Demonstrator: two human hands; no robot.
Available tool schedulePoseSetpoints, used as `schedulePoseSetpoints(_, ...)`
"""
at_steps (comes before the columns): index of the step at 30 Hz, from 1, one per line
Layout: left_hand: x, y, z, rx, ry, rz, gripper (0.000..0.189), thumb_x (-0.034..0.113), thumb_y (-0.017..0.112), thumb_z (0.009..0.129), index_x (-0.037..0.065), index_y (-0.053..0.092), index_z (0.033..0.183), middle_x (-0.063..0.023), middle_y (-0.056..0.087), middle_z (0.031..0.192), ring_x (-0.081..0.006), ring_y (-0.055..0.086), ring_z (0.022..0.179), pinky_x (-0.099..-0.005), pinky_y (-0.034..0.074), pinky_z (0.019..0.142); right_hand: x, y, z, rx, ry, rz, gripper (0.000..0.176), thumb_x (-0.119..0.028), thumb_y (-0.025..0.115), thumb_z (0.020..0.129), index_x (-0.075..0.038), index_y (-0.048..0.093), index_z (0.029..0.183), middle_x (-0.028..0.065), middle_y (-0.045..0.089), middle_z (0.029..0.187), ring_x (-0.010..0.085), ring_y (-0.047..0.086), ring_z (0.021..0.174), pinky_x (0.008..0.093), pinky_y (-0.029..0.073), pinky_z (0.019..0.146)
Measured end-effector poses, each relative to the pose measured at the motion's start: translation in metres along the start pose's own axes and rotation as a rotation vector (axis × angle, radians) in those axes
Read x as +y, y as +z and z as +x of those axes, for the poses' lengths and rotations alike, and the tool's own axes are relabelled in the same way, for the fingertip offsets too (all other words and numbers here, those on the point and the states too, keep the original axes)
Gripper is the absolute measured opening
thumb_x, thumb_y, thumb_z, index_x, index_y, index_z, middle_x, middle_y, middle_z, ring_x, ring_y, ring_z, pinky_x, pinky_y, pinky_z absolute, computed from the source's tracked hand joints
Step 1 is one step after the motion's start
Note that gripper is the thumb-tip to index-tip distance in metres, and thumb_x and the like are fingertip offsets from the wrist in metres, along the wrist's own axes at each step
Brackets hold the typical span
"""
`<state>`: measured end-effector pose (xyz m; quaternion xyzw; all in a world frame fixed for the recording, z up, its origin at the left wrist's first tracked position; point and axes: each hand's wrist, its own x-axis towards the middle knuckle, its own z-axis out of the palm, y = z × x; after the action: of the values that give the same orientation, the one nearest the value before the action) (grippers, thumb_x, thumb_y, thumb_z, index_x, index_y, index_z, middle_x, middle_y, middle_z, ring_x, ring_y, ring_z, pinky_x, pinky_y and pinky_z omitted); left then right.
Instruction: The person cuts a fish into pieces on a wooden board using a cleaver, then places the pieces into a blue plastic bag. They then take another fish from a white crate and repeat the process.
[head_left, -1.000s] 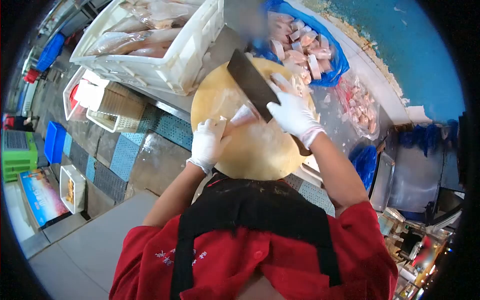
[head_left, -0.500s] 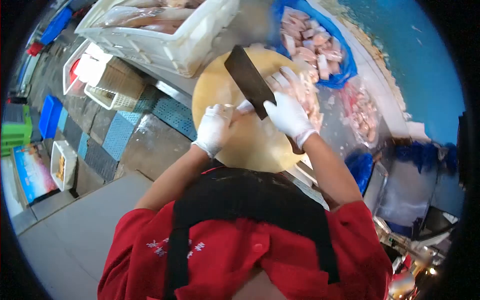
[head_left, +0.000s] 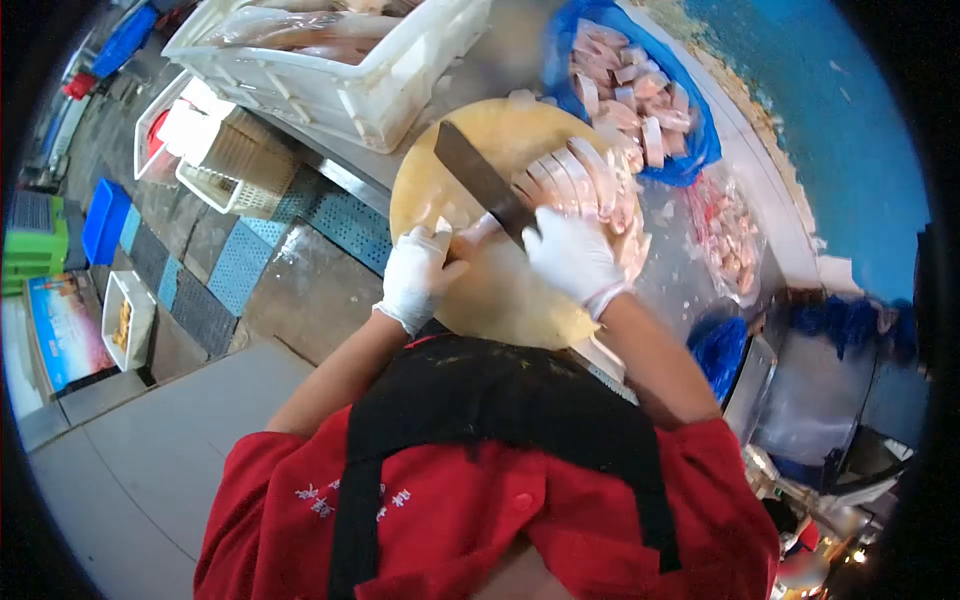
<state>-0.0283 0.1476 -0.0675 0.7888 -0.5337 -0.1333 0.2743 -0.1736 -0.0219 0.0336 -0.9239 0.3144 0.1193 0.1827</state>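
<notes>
A round yellowish chopping board (head_left: pixel 500 310) lies in front of me. My right hand (head_left: pixel 570 255), in a white glove, is closed on a dark cleaver (head_left: pixel 480 180) whose blade points up and left over the board. My left hand (head_left: pixel 413 272), also gloved, has its fingers closed at the board's left part, on a small piece of fish (head_left: pixel 478 228) beside the blade. Several slices of pale fish (head_left: pixel 570 180) lie side by side at the board's right. The cleaver's edge is partly hidden against the fish.
A blue bag (head_left: pixel 700 165) of fish pieces stands beyond the board, with a clear bag (head_left: pixel 728 235) of scraps to its right. A white crate (head_left: pixel 380 100) of whole fish is at the upper left. Baskets (head_left: pixel 240 165) stand on the floor at left.
The cleaver blade has tilted and now shows narrower, slightly lower and to the left. My left hand has shifted slightly left and down. The view has shifted a little.
</notes>
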Motion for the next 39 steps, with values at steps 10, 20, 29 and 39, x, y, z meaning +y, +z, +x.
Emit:
schedulePoseSetpoints(10,0.013,-0.001,-0.001,0.092,-0.129,-0.026,0.035,0.028,0.075,0.072,0.002,0.069,0.094,-0.0225,0.065,0.090,-0.0397,0.061,0.088,-0.0475,0.049,0.077,-0.041,-0.041,-0.037,0.332,-0.014,0.067,0.023,-0.022,0.062,0.090,-0.001,0.057,0.085,0.0227,0.064,0.070,0.0407,0.066,0.069,0.0510,0.052,0.066)
schedulePoseSetpoints(20,0.012,-0.002,-0.004,-0.026,-0.201,-0.025,0.030,0.032,0.066,0.081,0.003,0.070,0.087,-0.0221,0.065,0.086,-0.0394,0.064,0.085,-0.0483,0.052,0.075,-0.036,-0.055,-0.033,0.203,-0.109,0.099,0.026,-0.024,0.054,0.094,0.001,0.058,0.089,0.0256,0.065,0.075,0.0424,0.065,0.069,0.0530,0.052,0.067)
schedulePoseSetpoints(29,0.009,0.011,-0.008,0.009,-0.290,0.053,0.028,0.029,0.059,0.087,0.002,0.067,0.087,-0.0223,0.064,0.088,-0.0413,0.061,0.086,-0.0497,0.049,0.077,-0.030,0.029,-0.008,0.027,-0.094,0.079,0.029,-0.025,0.049,0.095,0.002,0.060,0.095,0.0249,0.068,0.080,0.0421,0.068,0.077,0.0524,0.053,0.074)
schedulePoseSetpoints(39,0.018,0.017,-0.009,-0.031,-0.063,-0.006,0.019,0.022,0.061,0.084,0.009,0.073,0.089,-0.0181,0.067,0.083,-0.0370,0.063,0.083,-0.0470,0.051,0.075,0.001,0.026,-0.040,-0.002,0.042,0.250,0.031,-0.029,0.051,0.094,0.000,0.058,0.094,0.0280,0.066,0.086,0.0470,0.063,0.083,0.0557,0.049,0.077)
